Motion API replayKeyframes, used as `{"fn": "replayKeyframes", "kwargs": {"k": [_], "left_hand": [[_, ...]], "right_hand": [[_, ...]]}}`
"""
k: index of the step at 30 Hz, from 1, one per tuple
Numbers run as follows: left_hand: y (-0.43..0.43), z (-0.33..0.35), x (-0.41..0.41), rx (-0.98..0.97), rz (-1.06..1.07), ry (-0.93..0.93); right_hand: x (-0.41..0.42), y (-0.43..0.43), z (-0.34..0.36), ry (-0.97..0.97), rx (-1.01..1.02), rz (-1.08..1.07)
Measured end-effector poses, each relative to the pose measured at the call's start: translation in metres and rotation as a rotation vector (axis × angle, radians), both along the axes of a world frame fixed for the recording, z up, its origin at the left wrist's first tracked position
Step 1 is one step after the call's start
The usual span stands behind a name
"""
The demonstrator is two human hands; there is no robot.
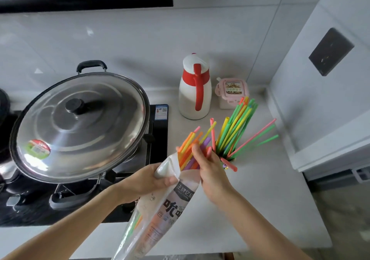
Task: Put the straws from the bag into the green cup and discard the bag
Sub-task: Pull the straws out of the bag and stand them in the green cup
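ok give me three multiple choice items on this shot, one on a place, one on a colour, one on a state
1. Where does the jug stand?
A. on the stove
B. on the counter, right of the wok lid
C. in the bag

2. What colour is the jug's handle?
A. red
B. blue
C. black

3. What state is the bag in?
A. sealed and lying flat
B. empty and crumpled
C. open at the top, straws sticking out

Answers:
1. B: the jug stands on the counter to the right of the wok lid, beside the pink box.
2. A: a red handle runs down its white body.
3. C: the left hand holds the bag's open mouth while the right hand grips the straws poking from it; more straws already stand in the cup.
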State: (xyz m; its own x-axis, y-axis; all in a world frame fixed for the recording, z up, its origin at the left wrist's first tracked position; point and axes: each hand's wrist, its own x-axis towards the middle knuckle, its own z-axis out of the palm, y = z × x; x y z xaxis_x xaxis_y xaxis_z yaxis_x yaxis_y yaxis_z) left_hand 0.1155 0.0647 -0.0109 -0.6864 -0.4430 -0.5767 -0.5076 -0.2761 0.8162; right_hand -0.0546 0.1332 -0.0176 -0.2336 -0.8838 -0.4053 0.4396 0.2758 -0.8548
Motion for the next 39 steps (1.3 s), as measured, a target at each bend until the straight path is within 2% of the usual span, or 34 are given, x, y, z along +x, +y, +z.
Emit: {"fn": "replayKeyframes", "kwargs": {"k": [9,10,13,15,21,24,33,39], "left_hand": [[-0.006,0.005,-0.010,-0.083,-0.022,0.135],[-0.006,0.006,-0.012,-0.094,-0.022,0.150],[-0.005,0.006,-0.017,-0.122,0.005,0.195],[-0.004,0.006,-0.020,-0.134,0.018,0.229],[-0.005,0.009,-0.027,-0.146,0.034,0.272],[-0.007,0.006,-0.023,-0.156,0.064,0.267],[-0.008,-0.002,-0.013,-0.224,0.115,0.171],[-0.007,-0.001,-0.004,-0.248,0.240,0.139]], "right_hand": [[-0.027,-0.013,0.060,0.026,-0.188,-0.304],[-0.030,-0.014,0.066,0.075,-0.204,-0.348],[-0.035,-0.014,0.081,0.386,-0.249,-0.408],[-0.037,-0.013,0.089,0.468,-0.297,-0.383],[-0.051,-0.024,0.109,0.370,-0.388,-0.392],[-0.057,-0.027,0.123,0.290,-0.509,-0.407],[-0.102,-0.034,0.158,0.112,-0.574,-0.649],[-0.132,-0.027,0.162,0.286,-0.581,-0.696]]}}
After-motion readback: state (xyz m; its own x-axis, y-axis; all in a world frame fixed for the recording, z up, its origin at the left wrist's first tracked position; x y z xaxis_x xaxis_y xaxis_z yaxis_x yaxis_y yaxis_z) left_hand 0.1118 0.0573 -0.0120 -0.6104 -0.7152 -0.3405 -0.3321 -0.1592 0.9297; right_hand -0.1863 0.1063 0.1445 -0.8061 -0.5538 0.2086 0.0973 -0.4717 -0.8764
